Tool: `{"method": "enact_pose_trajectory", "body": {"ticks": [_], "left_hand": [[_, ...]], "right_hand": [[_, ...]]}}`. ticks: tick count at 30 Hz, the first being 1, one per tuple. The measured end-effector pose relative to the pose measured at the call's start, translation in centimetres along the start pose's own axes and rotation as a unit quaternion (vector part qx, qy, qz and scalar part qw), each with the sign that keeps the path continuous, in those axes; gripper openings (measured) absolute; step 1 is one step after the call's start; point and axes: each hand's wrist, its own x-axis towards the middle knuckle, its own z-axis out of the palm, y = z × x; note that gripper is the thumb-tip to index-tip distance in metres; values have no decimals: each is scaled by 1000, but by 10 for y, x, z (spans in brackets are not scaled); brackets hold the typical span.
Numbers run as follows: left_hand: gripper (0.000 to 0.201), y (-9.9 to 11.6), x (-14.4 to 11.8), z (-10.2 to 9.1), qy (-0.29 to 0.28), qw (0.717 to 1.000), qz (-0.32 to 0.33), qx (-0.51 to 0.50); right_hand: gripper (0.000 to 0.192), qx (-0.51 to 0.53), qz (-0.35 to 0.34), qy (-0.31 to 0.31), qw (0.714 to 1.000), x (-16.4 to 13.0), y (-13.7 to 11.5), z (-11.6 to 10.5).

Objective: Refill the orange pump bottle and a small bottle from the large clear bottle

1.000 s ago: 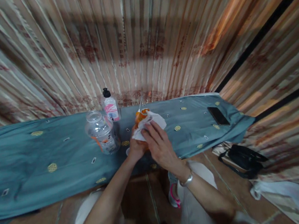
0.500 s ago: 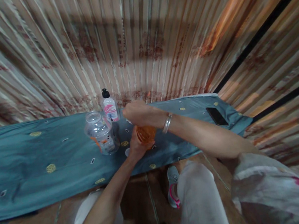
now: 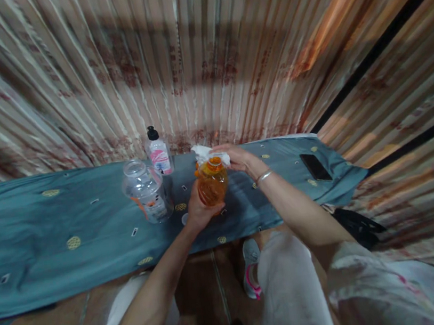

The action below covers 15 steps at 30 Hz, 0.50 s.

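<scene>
In the head view an orange see-through bottle (image 3: 213, 187), its mouth uncapped, stands near the front of the cloth-covered surface. My left hand (image 3: 201, 207) is wrapped round its lower left side. Behind the bottle's neck, my right hand (image 3: 236, 155) grips a crumpled white tissue (image 3: 205, 152), which lies against the far side of the bottle; the fingertips are partly hidden by it. To the left are a large clear plastic jar (image 3: 146, 194) without a lid and a clear bottle with a black cap and pink label (image 3: 160, 157).
A teal cloth with yellow patterns (image 3: 89, 229) covers the long narrow surface. A dark phone (image 3: 315, 167) lies at its right end. A small white round piece (image 3: 185, 219) lies by my left wrist. A pleated curtain (image 3: 203, 62) rises right behind.
My right hand has moved from above the bottle to its far right side, uncovering the open mouth. The white tissue now shows clearly. My left hand keeps its hold.
</scene>
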Motion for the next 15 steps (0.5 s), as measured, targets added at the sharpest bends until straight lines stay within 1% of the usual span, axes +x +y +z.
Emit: {"method": "enact_pose_trajectory", "body": {"ticks": [2,4,5,7,9,11,13,15], "left_hand": [[102,-1,0,-2,3,1000,1,22],[102,-1,0,-3,0,999,7,39],[102,0,0,-4,-4,999,10,39],[102,1,1,-4,-13,999,15,29],[102,4,1,-3,-18,1000,15,17],[101,7,1,-2,-20,1000,11,11],[101,11,1,-1,-24,1000,5,0],[102,14,1,0,-28,999,2,-16]], "right_hand": [[20,8,14,8,1000,-18,16,-2],[18,19,12,13,1000,-37,35,-1],[18,41,-6,32,999,-46,46,0],[20,72,-41,90,992,-64,65,3],[23,77,-66,142,985,-82,82,8],[30,75,-75,160,981,-99,93,17],[40,53,-130,213,967,-115,98,27],[44,-25,-180,237,954,-126,97,35]]}}
